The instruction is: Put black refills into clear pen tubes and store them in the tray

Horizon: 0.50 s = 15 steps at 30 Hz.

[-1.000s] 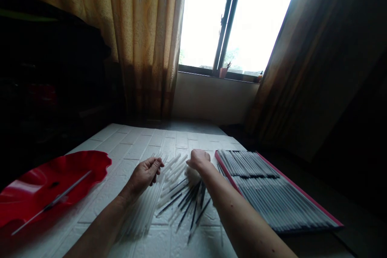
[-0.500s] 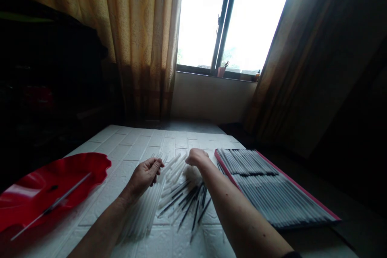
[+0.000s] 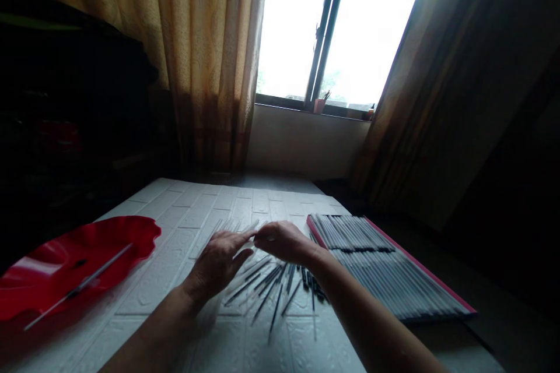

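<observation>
My left hand (image 3: 221,259) is over the middle of the table, fingers stretched forward and thumb held apart. Its fingertips meet my right hand (image 3: 282,242), whose fingers are pinched together around something pale, mostly hidden. Behind the left hand, the ends of clear plastic tubes (image 3: 223,225) stick out. Below the hands, thin dark-ended pen refills (image 3: 273,297) lie fanned out on the white table. A pink-edged box (image 3: 394,280) to the right holds rows of grey-white sticks with dark ends.
A red wavy-rimmed dish (image 3: 131,230) stands at the left with a long thin stick (image 3: 94,274) across it. The white brick-patterned table (image 3: 175,195) reaches toward a curtain (image 3: 210,70) and a window. A small pink cup (image 3: 319,105) sits on the sill.
My right hand has come left and nearer to meet my left hand. The left fingers have gone from curled to stretched out. Long clear tubes below the left hand no longer show there.
</observation>
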{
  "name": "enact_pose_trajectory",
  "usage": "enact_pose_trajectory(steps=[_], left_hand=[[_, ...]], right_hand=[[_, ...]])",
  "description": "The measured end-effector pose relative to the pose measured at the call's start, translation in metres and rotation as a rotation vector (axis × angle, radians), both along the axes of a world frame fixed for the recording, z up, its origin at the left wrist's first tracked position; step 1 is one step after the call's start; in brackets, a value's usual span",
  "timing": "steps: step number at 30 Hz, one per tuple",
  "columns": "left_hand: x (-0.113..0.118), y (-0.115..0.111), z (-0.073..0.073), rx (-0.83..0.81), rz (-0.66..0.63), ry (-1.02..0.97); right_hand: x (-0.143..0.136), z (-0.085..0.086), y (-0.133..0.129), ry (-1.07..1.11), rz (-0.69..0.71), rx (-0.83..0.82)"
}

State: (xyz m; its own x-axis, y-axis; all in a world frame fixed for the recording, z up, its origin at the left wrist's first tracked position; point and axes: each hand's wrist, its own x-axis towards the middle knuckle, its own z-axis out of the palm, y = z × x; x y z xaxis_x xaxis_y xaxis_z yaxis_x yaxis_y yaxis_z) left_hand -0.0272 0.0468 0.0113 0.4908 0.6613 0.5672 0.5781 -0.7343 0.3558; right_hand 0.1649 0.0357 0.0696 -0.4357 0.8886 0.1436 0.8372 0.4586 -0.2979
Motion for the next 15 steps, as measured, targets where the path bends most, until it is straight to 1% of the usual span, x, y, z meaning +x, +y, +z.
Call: enact_pose_trajectory(steps=[3, 5, 7, 8, 10, 12, 15], left_hand=[[0.001, -0.003, 0.000, -0.087, 0.005, 0.057], [0.001, -0.003, 0.000, -0.093, 0.028, 0.048], [0.001, -0.002, -0.001, -0.093, 0.062, 0.035], [0.001, -0.001, -0.002, -0.094, 0.078, 0.030], [0.001, 0.000, -0.004, -0.098, 0.096, 0.026], [0.002, 0.000, -0.006, -0.107, 0.096, 0.030], [0.004, -0.002, -0.007, -0.121, 0.076, 0.038]], right_hand=[[0.006, 0.001, -0.008, 0.073, 0.009, 0.007], [0.016, 0.003, -0.017, 0.123, -0.053, 0.012], [0.027, 0.001, -0.030, 0.091, -0.128, 0.023], [0.033, -0.001, -0.038, 0.039, -0.131, 0.025], [0.043, -0.007, -0.054, -0.089, -0.050, 0.006], [0.048, -0.016, -0.068, -0.167, 0.036, -0.013], [0.048, -0.028, -0.079, -0.244, 0.112, -0.018]])
